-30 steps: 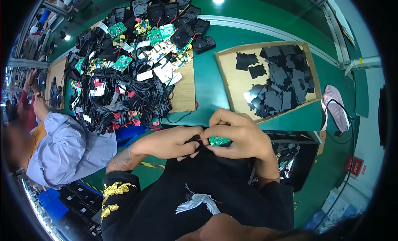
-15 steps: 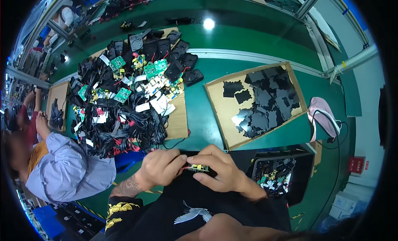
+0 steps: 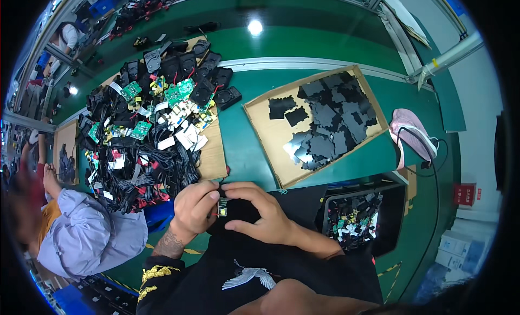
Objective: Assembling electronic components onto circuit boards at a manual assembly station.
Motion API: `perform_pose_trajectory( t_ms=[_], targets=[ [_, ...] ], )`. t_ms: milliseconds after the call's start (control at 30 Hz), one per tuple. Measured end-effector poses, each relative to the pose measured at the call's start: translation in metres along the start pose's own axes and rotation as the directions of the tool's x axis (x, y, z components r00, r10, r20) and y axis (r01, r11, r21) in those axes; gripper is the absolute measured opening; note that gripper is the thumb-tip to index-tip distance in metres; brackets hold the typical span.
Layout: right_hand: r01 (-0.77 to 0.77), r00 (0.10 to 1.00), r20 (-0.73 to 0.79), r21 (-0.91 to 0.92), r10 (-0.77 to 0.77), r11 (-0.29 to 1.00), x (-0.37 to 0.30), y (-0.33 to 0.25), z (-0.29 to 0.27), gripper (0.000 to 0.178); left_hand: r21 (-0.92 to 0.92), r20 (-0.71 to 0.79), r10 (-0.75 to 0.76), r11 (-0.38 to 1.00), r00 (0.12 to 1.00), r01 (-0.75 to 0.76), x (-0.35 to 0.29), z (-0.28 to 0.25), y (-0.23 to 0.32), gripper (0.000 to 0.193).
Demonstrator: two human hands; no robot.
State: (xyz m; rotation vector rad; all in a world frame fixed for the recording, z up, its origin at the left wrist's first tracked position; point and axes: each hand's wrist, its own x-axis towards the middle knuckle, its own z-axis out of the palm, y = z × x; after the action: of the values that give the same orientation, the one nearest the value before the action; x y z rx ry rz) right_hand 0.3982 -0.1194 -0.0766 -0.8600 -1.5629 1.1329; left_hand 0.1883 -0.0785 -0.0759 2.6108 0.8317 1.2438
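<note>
Close in front of my body, my left hand [image 3: 194,208] pinches a small circuit board [image 3: 222,208] with yellow parts between thumb and bent fingers. Most of the board's left end is hidden behind those fingers. My right hand [image 3: 265,215] curves around the board's other side, thumb and fingers spread apart. Its fingertips come close to the board's top end; whether they touch it I cannot tell. Beyond my left hand lies a heap of black cables [image 3: 162,166], green circuit boards [image 3: 179,93] and black plastic housings [image 3: 153,60].
A shallow cardboard tray [image 3: 273,166] with black sheet pieces stands at the right. Below it is a black bin [image 3: 392,220] of boards and parts. A pink-and-white mesh item [image 3: 410,133] sits at the table's right end. A co-worker in a lavender sleeve [image 3: 89,223] is at the left.
My right thumb and fingers have spread away from the board, which now stays in my left hand. Both hands have shifted left, and the whole view has shifted slightly.
</note>
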Motion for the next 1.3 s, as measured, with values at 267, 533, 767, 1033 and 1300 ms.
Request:
perform_pose_trajectory(
  t_ms=[267,533,767,1033,1300],
  targets=[
    [0.081,0.987,-0.131,-0.064,-0.089,0.995,-0.011,0.013,0.006,0.050,0.023,0.018,0.087,0.996,0.996,-0.087,0.002,0.002,-0.007,0.038],
    [-0.066,0.994,-0.090,0.015,0.067,0.998,-0.011,0.013,0.028,0.049,-0.016,-0.184,-0.098,0.995,0.978,0.097,-0.031,0.014,-0.001,0.058],
    [-0.041,0.998,0.044,-0.035,0.043,0.999,0.001,0.023,0.045,0.053,0.011,-0.194,-0.223,0.973,0.955,0.229,-0.065,-0.013,-0.005,0.059],
    [-0.029,0.993,0.106,-0.163,0.047,0.986,0.004,0.008,0.073,0.041,-0.079,-0.238,-0.322,0.947,0.916,0.313,-0.103,-0.006,0.017,0.064],
    [-0.038,0.993,0.104,-0.170,0.056,0.985,-0.016,0.011,0.081,0.037,-0.120,-0.002,-0.299,0.947,0.954,0.297,-0.117,-0.012,0.014,0.067]
  ],
)
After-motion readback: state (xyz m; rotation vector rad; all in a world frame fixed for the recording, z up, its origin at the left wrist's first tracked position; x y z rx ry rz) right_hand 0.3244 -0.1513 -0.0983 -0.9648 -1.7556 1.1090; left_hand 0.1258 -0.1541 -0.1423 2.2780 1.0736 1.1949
